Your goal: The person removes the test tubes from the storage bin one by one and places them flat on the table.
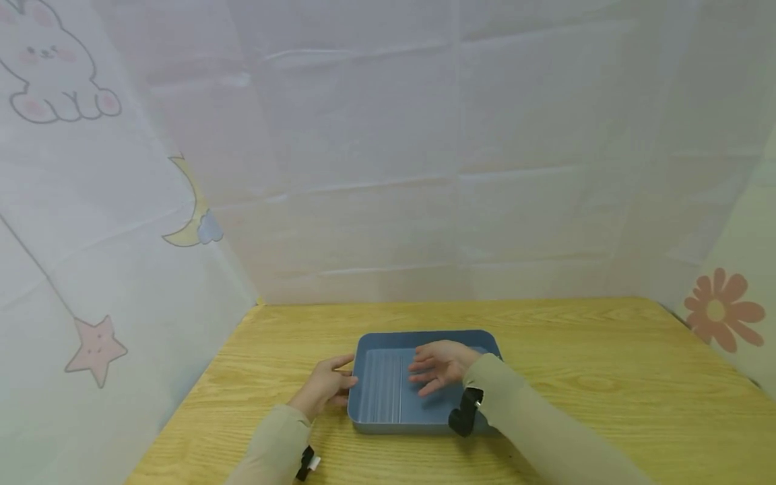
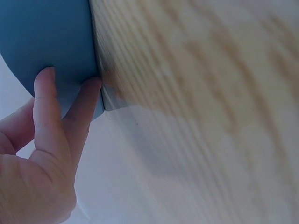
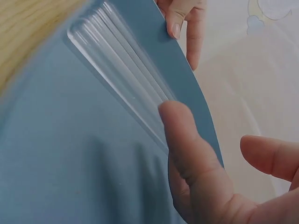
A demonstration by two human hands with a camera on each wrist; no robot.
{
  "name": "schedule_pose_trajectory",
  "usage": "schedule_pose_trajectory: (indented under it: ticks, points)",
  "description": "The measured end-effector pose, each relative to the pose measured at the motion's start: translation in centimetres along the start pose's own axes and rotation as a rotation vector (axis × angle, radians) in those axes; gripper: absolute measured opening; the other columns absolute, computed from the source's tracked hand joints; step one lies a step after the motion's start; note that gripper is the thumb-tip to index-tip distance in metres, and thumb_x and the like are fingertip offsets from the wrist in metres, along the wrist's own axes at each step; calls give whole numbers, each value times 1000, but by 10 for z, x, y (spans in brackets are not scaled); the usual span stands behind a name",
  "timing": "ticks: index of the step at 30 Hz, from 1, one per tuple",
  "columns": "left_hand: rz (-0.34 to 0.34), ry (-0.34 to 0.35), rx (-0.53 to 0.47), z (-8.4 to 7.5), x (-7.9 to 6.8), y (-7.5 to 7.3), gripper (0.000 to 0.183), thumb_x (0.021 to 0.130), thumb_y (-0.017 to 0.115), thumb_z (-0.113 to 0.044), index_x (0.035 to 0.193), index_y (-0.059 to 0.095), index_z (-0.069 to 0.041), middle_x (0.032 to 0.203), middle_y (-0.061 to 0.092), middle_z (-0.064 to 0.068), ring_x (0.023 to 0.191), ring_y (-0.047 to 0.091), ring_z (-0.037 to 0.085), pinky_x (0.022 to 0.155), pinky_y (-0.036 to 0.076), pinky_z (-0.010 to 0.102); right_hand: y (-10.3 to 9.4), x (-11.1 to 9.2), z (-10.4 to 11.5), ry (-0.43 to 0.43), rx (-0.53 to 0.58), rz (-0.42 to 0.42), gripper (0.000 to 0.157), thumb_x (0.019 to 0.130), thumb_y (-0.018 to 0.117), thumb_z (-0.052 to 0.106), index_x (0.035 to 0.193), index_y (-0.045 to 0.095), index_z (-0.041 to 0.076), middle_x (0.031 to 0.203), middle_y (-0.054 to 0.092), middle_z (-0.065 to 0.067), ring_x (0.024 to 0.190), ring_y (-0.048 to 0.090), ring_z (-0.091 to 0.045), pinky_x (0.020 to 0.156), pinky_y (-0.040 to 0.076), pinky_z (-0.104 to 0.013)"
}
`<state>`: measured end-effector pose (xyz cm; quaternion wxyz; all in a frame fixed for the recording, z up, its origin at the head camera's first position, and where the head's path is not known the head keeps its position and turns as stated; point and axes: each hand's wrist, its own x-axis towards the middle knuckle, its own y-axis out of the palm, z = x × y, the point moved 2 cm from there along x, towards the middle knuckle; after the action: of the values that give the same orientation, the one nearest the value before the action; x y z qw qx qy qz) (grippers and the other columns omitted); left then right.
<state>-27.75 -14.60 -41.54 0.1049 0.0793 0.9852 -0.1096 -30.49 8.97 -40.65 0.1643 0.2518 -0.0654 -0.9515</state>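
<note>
Around mid-table (image 1: 606, 384), a bit nearer the L edge than the R, sits a blue tray (image 1: 424, 411), long sides approx. parallel to the far edge. Its floor lies flat; walls rise all round w/ rounded corners. Clear ribbed strip (image 1: 383, 387) lies inside at the tray's L end, running btwn. near & far walls.

L hand (image 1: 324, 386) is at the tray's L wall: thumb over the rim, other fingers on the outer face, lightly pinching that wall. R hand (image 1: 445, 364) hangs above the tray's R half, fingers spread wide, holding nth.; its shadow falls on the floor, so there's a gap underneath.

Room: wood runs from the tray's far wall to the table's far edge, a wider stretch from the R wall to the R edge, & a narrower one past the L hand to the L edge. Pale sheets (image 1: 485, 168) stand along far, L & R edges. Each wrist wears a small blk. device: L (image 1: 306, 465), R (image 1: 463, 419).
</note>
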Motion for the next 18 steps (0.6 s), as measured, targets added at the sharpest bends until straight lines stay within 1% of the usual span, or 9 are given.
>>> schedule_pose_trajectory:
  ticks: [3, 6, 11, 13, 16, 18]
  points:
    - [-5, 2, -1, 0, 0, 0, 56, 94, 53, 9, 147, 34, 7, 134, 44, 39, 99, 65, 34, 73, 58, 41, 2, 5, 2, 12, -22, -1, 52, 104, 36, 6, 150, 16, -10, 141, 34, -39, 125, 43, -50, 93, 42, -64]
    - [-2, 4, 5, 0, 0, 0, 56, 94, 53, 9, 147, 33, 7, 133, 45, 39, 100, 65, 35, 73, 58, 41, 4, 9, 3, 26, -34, -8, 52, 103, 36, 4, 150, 15, -10, 140, 35, -39, 125, 44, -50, 93, 43, -64]
    - [4, 6, 11, 1, 0, -1, 56, 94, 54, 9, 147, 33, 8, 133, 45, 39, 100, 65, 35, 73, 58, 41, 4, 16, 0, 64, -10, 20, 54, 103, 35, 2, 149, 11, -11, 140, 32, -42, 128, 37, -53, 98, 37, -66]
    - [12, 6, -1, 1, 0, -1, 57, 94, 53, 9, 147, 32, 8, 133, 45, 39, 100, 65, 35, 73, 58, 41, 5, 17, 0, 78, 10, 30, 55, 103, 36, 1, 149, 9, -11, 140, 31, -43, 129, 36, -54, 99, 36, -67]
    - [22, 5, -19, 1, -1, -1, 57, 95, 53, 9, 147, 32, 8, 134, 45, 39, 98, 66, 34, 72, 58, 40, 7, 18, 0, 92, 26, 39, 56, 103, 36, 1, 150, 7, -11, 139, 32, -44, 129, 37, -53, 98, 37, -66]
    - [29, 6, -26, 1, -1, -1, 56, 95, 52, 9, 147, 31, 8, 134, 45, 39, 97, 66, 34, 72, 58, 39, 7, 19, 0, 91, 21, 40, 55, 103, 37, -1, 150, 11, -11, 137, 34, -44, 127, 39, -53, 96, 40, -65]
